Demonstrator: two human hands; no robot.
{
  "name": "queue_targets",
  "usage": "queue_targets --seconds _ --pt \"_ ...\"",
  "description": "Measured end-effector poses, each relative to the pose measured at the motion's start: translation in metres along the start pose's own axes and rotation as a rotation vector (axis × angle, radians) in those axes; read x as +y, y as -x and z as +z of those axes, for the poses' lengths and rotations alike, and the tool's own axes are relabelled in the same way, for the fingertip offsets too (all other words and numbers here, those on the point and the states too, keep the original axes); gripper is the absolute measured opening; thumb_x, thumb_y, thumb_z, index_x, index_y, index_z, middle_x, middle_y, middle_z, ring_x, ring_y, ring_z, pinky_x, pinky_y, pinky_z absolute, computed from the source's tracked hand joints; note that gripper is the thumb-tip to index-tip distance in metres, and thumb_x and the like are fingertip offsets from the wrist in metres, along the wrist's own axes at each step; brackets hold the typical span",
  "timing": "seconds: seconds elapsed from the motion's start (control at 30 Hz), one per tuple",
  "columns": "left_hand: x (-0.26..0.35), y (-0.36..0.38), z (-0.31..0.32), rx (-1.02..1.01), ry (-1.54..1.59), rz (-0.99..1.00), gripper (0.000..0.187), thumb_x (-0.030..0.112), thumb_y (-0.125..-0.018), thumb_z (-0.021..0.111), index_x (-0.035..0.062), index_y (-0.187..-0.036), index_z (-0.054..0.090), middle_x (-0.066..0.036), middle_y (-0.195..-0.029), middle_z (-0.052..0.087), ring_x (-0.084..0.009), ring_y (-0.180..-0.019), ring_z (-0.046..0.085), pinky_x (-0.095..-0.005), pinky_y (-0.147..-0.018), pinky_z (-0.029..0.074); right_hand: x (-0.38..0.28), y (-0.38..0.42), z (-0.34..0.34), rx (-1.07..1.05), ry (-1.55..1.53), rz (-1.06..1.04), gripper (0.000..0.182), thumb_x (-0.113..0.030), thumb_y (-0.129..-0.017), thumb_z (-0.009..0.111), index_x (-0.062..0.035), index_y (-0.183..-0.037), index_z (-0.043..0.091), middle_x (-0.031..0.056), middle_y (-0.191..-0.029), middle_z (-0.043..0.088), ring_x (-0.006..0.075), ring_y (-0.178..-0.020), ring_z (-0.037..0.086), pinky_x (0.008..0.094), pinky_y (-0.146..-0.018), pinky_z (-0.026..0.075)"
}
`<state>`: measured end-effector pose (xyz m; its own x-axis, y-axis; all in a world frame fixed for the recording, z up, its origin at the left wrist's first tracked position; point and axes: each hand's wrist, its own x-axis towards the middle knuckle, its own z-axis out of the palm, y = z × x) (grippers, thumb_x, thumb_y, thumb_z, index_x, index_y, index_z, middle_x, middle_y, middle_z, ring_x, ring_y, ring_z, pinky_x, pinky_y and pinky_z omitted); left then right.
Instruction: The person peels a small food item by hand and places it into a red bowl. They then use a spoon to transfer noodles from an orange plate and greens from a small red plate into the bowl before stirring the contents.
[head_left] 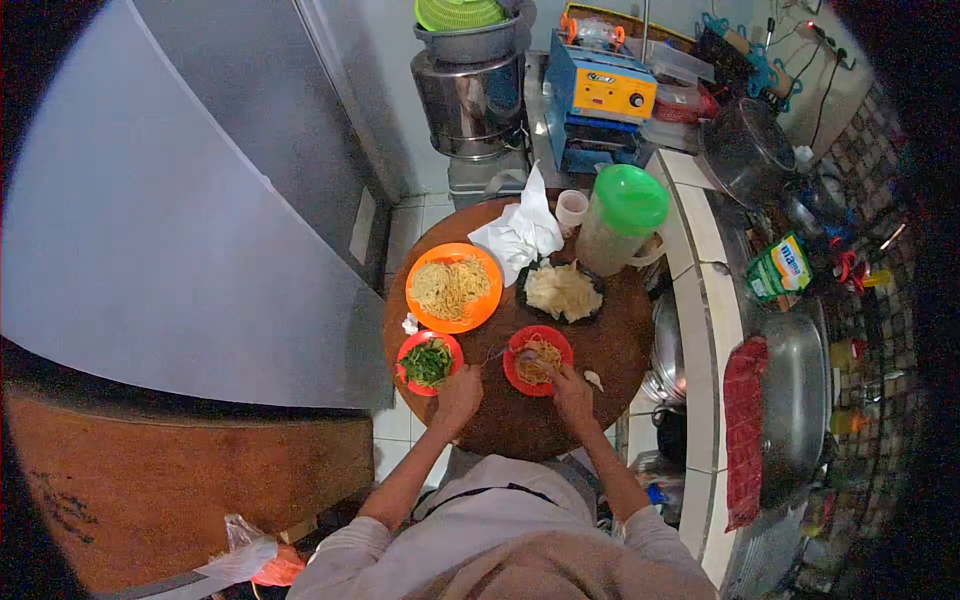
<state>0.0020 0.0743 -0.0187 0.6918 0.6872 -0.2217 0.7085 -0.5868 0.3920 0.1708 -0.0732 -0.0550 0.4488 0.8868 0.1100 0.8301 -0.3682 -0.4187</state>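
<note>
My left hand (459, 397) is closed beside the red bowl of chopped greens (429, 362). A thin metal fork (492, 354) seems to extend from its fingers toward the other red bowl (511, 376). That second bowl contains noodles (541, 354). Over its right edge, my right hand (573, 396) is closed on a spoon (541, 362), whose head lies among the noodles. Behind the greens sits an orange plate (487, 266) with a larger heap of noodles (451, 289). A black plate of pale crackers (563, 291) stands behind the noodle bowl.
On the round wooden table (617, 390) are a green-lidded pitcher (612, 225), a small cup (571, 208) and crumpled white paper (526, 230). A tiled counter edge (705, 330) runs along the right, with a sink (795, 400) beyond. A grey panel (170, 240) borders the left.
</note>
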Motion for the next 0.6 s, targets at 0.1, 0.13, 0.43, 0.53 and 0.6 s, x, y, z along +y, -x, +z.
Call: queue_targets --seconds 0.1,0.13,0.43,0.53,0.6 --pt "-0.002 0.002 -0.002 0.005 0.024 -0.015 0.017 0.009 -0.075 0.040 -0.0013 -0.082 0.052 -0.019 -0.078 0.054 -0.0343 -0.070 0.056 -0.0423 -0.059 0.046 0.002 0.005 -0.011 -0.029 -0.014 -0.031 0.036 -0.001 -0.068 0.048 -0.0151 -0.102 0.052 0.0096 -0.084 0.046 0.0282 -0.071 0.052 0.0356 -0.059 0.044" --pt "-0.004 0.002 -0.001 -0.010 0.021 -0.020 0.017 0.009 -0.075 0.040 -0.0013 -0.082 0.052 -0.019 -0.078 0.054 -0.0344 -0.070 0.056 -0.0427 -0.059 0.046 0.003 0.006 -0.013 -0.038 -0.010 -0.036 0.036 -0.001 -0.069 0.048 -0.0155 -0.101 0.052 0.0098 -0.083 0.046 0.0285 -0.070 0.052 0.0358 -0.058 0.044" --pt "-0.014 0.002 0.003 0.110 -0.005 0.037 0.017 0.010 -0.075 0.042 -0.0001 -0.082 0.053 -0.019 -0.076 0.054 -0.0340 -0.069 0.056 -0.0428 -0.059 0.046 0.002 -0.013 -0.009 -0.017 -0.112 0.091 0.025 -0.012 -0.076 0.047 -0.0103 -0.100 0.054 0.0129 -0.087 0.052 0.0307 -0.075 0.053 0.0371 -0.063 0.044" --pt "-0.014 0.002 -0.002 0.075 0.018 0.022 0.017 0.010 -0.075 0.042 0.0001 -0.082 0.053 -0.018 -0.075 0.054 -0.0341 -0.067 0.056 -0.0429 -0.059 0.046 0.002 -0.021 -0.006 -0.193 -0.024 0.265 0.022 -0.016 -0.078 0.045 -0.0078 -0.095 0.056 0.0157 -0.087 0.055 0.0307 -0.077 0.054 0.0379 -0.066 0.043" --pt "-0.018 0.001 0.002 0.105 0.034 0.023 0.017 0.010 -0.074 0.041 0.0002 -0.082 0.053 -0.018 -0.075 0.054 -0.0340 -0.067 0.056 -0.0429 -0.058 0.046 -0.001 -0.024 -0.012 -0.125 -0.070 0.248 0.022 -0.016 -0.078 0.045 -0.0065 -0.093 0.057 0.0164 -0.084 0.056 0.0303 -0.077 0.055 0.0371 -0.066 0.044"
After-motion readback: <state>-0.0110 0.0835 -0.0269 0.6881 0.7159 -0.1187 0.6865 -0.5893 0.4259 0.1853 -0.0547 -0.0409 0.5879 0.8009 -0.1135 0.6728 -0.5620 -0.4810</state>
